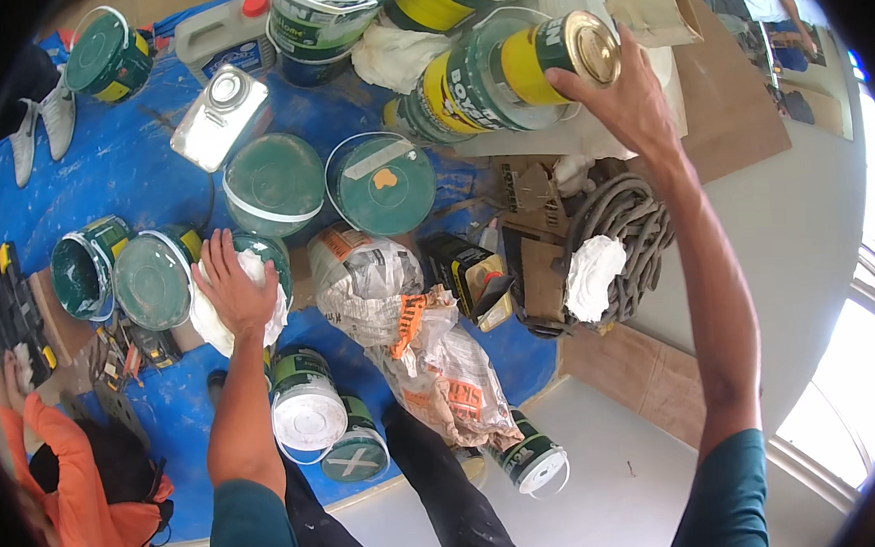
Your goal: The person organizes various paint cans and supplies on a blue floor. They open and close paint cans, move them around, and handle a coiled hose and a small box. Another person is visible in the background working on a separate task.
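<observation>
My left hand (237, 289) rests palm down, fingers extended, on a white cloth bundle (206, 318) at a green lidded pail (261, 247). With thumb and fingers spread around its upper end, my right hand (626, 100) grips a green-and-yellow paint can (534, 64) with a gold metal lid. That can stands on a larger green Boysen pail (463, 84). Between my hands are two green-lidded pails (381, 183), a silver rectangular tin (221, 117) and a paper sack (366, 270) wrapped in plastic. A second white cloth (595, 277) lies on a coil of grey hose or rope (630, 224).
A blue tarp (101, 174) covers much of the floor. Left are an open pail (80, 273), hand tools (123, 353) and a crouching person in orange (89, 475). Another person's shoes (60, 120) show upper left. Pails (311, 416) stand by my legs; a cardboard box (538, 260) is right.
</observation>
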Demonstrator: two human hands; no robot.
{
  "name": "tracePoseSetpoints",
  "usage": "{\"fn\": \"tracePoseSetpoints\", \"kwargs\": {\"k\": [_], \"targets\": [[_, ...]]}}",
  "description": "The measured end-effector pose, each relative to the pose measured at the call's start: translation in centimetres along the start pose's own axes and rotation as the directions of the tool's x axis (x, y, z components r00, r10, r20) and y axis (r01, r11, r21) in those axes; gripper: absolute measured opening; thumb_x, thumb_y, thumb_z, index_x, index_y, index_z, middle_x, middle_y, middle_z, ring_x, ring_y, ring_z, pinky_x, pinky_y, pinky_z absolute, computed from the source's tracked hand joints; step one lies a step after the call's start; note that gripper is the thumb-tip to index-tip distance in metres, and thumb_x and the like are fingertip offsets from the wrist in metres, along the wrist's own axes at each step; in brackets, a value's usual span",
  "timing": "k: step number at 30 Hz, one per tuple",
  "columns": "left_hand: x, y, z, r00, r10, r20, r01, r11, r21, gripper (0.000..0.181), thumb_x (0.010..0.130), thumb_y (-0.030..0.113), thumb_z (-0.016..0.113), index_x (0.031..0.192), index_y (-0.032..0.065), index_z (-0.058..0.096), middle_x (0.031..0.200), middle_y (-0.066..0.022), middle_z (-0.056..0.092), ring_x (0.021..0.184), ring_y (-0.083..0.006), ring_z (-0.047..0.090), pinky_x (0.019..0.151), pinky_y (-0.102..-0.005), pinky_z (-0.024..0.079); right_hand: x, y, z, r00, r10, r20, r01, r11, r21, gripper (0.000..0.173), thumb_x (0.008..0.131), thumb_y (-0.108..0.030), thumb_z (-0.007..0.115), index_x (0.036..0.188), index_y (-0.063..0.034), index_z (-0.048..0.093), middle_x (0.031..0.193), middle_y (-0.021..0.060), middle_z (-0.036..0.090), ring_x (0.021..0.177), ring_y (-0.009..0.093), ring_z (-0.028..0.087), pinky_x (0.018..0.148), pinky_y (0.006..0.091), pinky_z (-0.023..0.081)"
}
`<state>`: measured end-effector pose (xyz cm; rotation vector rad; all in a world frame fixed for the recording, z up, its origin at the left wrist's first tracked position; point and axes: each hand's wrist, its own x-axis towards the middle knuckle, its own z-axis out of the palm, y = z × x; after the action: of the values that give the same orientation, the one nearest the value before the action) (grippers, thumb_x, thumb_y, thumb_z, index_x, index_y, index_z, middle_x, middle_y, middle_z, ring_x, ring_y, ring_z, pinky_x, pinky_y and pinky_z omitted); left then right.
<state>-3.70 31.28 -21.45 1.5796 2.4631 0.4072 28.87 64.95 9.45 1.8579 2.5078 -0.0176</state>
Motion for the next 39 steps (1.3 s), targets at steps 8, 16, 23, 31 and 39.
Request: {"fn": "tracePoseSetpoints", "kwargs": {"k": [8,16,23,31,39], "targets": [[-0.2,-0.7,-0.6,1.000,-0.010,0.018,0.009,1.000,0.005,0.086,0.083,0.043,0.069,0.153,0.0053,0.038,0.158,-0.0135,0.040,0.150,-0.0327,0.030,0.125,-0.0577,0.011,-6.1,-5.3,-4.8,0.973,-0.158,0.169,0.070,0.899,0.432,0.101,0.064,-0.012,0.088,0.153,-0.0108,0.039,0.140,0.0210,0.051,0.128,0.035,0.057,0.109,0.0470,0.050],[0.2,-0.4,-0.4,0.999,-0.016,0.039,0.017,0.999,-0.029,0.087,0.082,0.043,0.071,0.153,0.0064,0.038,0.158,-0.0126,0.040,0.151,-0.0329,0.028,0.125,-0.0582,0.008,-10.1,-11.6,10.1,0.874,-0.321,0.365,0.194,0.919,0.344,0.106,0.062,-0.011,0.087,0.155,-0.0229,0.037,0.152,0.0177,0.038,0.135,0.046,0.047,0.108,0.0513,0.052],[0.0,-0.9,-0.3,0.997,-0.042,0.062,0.043,0.999,-0.010,0.089,0.080,0.039,0.074,0.154,0.0068,0.037,0.159,-0.0112,0.038,0.152,-0.0313,0.028,0.126,-0.0573,0.008,-10.3,-10.9,11.8,0.868,-0.404,0.288,0.314,0.897,0.312,0.097,0.071,-0.025,0.090,0.155,-0.0167,0.042,0.160,0.0200,0.036,0.143,0.043,0.041,0.116,0.0507,0.040],[0.3,-0.7,-0.3,0.998,-0.031,0.056,0.033,0.999,-0.038,0.086,0.081,0.045,0.071,0.151,0.0051,0.040,0.157,-0.0119,0.040,0.150,-0.0330,0.029,0.124,-0.0593,0.010,1.8,2.1,5.9,0.947,-0.222,-0.233,0.217,0.975,-0.046,0.089,0.089,-0.042,0.080,0.151,0.0056,0.038,0.135,0.0269,0.057,0.120,0.037,0.057,0.106,0.0459,0.043],[0.3,-0.7,-0.4,0.996,-0.053,0.075,0.056,0.997,-0.048,0.087,0.080,0.045,0.073,0.151,0.0053,0.042,0.157,-0.0114,0.040,0.150,-0.0315,0.030,0.125,-0.0587,0.010,2.4,2.3,1.4,0.892,0.298,0.340,-0.430,0.792,0.434,0.050,0.094,-0.051,0.072,0.099,-0.0015,0.076,0.069,-0.0059,0.040,0.062,0.007,0.039,0.055,0.0266,0.030]]}}
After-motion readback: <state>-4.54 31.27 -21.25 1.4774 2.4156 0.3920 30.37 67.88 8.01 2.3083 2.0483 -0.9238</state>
